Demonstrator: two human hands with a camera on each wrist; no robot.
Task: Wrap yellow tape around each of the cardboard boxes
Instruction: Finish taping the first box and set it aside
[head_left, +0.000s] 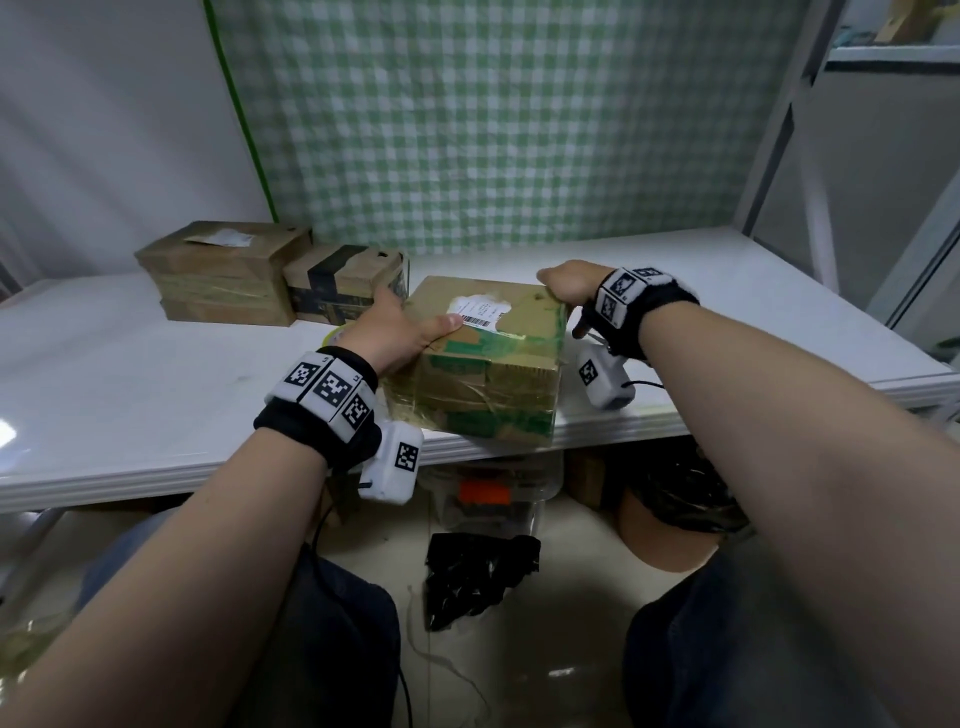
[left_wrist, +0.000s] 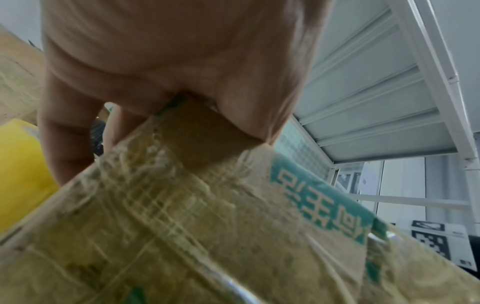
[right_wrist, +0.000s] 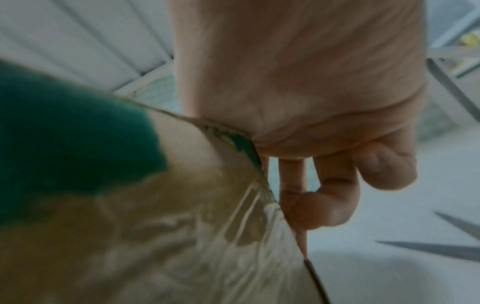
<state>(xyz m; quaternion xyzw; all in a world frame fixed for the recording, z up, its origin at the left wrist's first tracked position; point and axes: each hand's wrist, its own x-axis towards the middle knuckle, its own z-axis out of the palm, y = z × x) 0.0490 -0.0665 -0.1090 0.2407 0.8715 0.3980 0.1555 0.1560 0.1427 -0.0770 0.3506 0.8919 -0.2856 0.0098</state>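
Your left hand grasps the cardboard box at its 9 o'clock edge, thumb on top; your right hand clasps its 1 o'clock corner. Box sits between both grips at the desk front edge; yellow tape roll at its 9 o'clock.

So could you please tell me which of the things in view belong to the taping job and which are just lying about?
Part of the job:
- near box, held by the left hand and right hand
- two far boxes
- yellow tape roll
- scissors, probably

Just lying about:
- black bag on the floor
- clear bin under the table
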